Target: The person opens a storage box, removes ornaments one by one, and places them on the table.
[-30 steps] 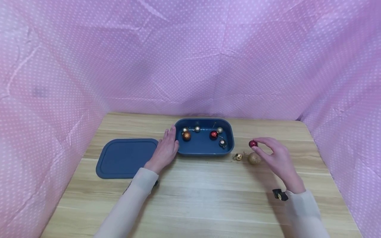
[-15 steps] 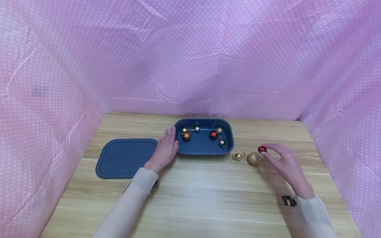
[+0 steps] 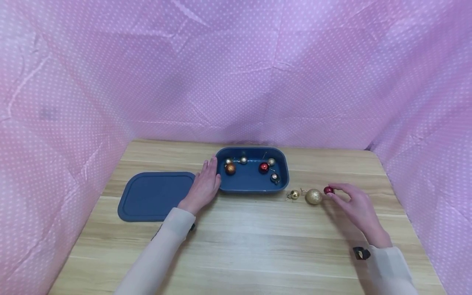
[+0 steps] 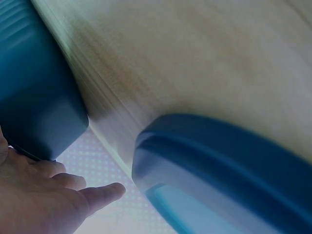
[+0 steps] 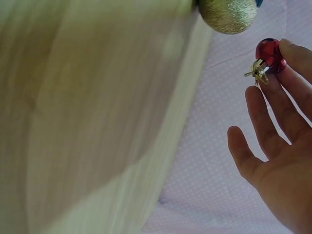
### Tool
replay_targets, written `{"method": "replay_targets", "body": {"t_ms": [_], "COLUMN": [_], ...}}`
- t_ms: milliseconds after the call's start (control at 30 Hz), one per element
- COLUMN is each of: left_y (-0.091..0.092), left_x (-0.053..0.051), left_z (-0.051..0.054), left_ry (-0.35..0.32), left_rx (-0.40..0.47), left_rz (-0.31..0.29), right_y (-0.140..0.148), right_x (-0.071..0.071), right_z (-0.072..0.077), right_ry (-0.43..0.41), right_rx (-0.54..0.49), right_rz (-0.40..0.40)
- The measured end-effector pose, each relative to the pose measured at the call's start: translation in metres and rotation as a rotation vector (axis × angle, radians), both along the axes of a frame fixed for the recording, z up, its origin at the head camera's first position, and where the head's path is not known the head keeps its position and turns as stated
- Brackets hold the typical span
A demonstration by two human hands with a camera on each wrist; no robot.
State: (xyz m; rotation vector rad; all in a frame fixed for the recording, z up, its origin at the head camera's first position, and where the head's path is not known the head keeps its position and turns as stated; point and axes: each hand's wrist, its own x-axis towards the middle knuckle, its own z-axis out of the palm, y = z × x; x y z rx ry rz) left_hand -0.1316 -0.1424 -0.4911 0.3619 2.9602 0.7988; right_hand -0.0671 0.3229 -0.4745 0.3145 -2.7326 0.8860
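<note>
Between thumb and fingertips, my right hand (image 3: 359,211) pinches a small shiny red bauble (image 3: 328,190); its gold cap shows in the right wrist view. Just left of it on the table lies a larger gold glitter bauble (image 3: 314,196), then a small shiny gold bauble (image 3: 294,194). A blue rectangular box (image 3: 254,191) stands without its lid at the back middle. Inside are several baubles, among them an orange one (image 3: 230,168) and a red one (image 3: 263,167). My left hand (image 3: 203,186), fingers extended, rests against the box's left side.
A flat blue lid (image 3: 155,198) lies on the wooden table (image 3: 250,246) left of the box, partly behind my left hand. Pink dotted cloth (image 3: 236,82) hangs around the back and sides of the table.
My right hand has moved right and slightly toward me with the red bauble, away from above the gold glitter bauble. The left hand has stayed at the box, which has barely shifted.
</note>
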Motion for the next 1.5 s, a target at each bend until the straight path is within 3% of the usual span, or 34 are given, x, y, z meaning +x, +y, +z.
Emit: {"method": "replay_targets", "body": {"t_ms": [233, 533, 767, 1067, 1333, 1500], "left_y": [-0.001, 0.000, 0.001, 0.000, 0.001, 0.001], "left_x": [0.001, -0.001, -0.004, 0.000, 0.001, 0.001], "left_z": [0.000, 0.001, 0.002, 0.001, 0.000, 0.001], "left_ry": [0.000, -0.007, -0.012, -0.007, -0.013, -0.011], "left_rx": [0.004, 0.003, -0.002, 0.010, 0.018, 0.013], "left_rz": [-0.002, -0.006, -0.014, -0.004, -0.014, -0.008], "right_y": [0.006, 0.013, 0.017, 0.017, 0.017, 0.007], "right_x": [-0.001, -0.007, -0.010, -0.009, -0.002, 0.000], "right_z": [-0.006, -0.017, -0.021, -0.019, -0.015, -0.007], "right_ry": [-0.078, -0.125, -0.169, -0.231, -0.072, 0.091], "right_rx": [-0.026, 0.048, 0.085, 0.086, 0.119, 0.141], "right_rz": [0.017, 0.045, 0.052, 0.066, 0.085, 0.049]}}
